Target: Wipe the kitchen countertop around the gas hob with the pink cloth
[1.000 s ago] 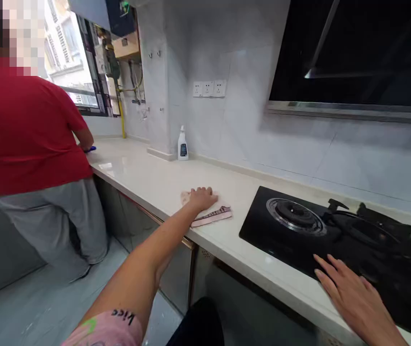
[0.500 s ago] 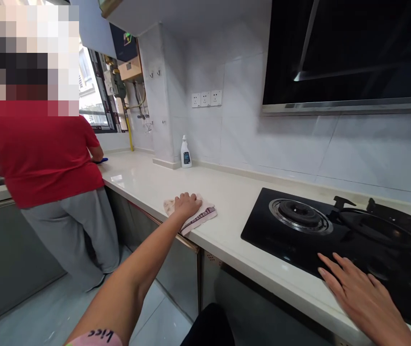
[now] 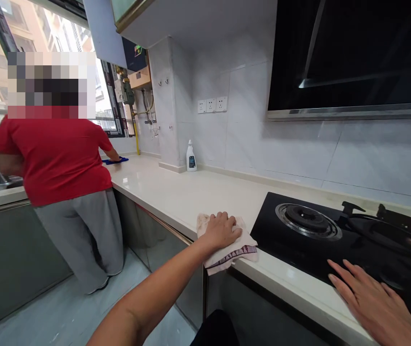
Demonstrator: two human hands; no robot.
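Note:
My left hand [image 3: 222, 231] presses a pale cloth [image 3: 232, 253] with a dark patterned stripe onto the white countertop [image 3: 162, 187], its fingers curled over the fabric. One side of the cloth hangs over the counter's front edge, and its right corner lies close to the stove. My right hand [image 3: 374, 300] rests with fingers spread at the front of the black gas stove [image 3: 299, 254], holding nothing. A round burner [image 3: 308, 221] is set into the stove beyond that hand.
A white spray bottle [image 3: 191, 156] stands against the wall by the pillar. At the far left, a person in a red shirt [image 3: 61, 158] leans over the counter, one hand on a blue cloth [image 3: 116, 160]. A black range hood [image 3: 353, 57] overhangs the stove.
My left hand has slid the cloth right and nearer along the counter, toward the stove. My right hand stays spread on the stove. The other person's arm now reaches further out with the blue cloth.

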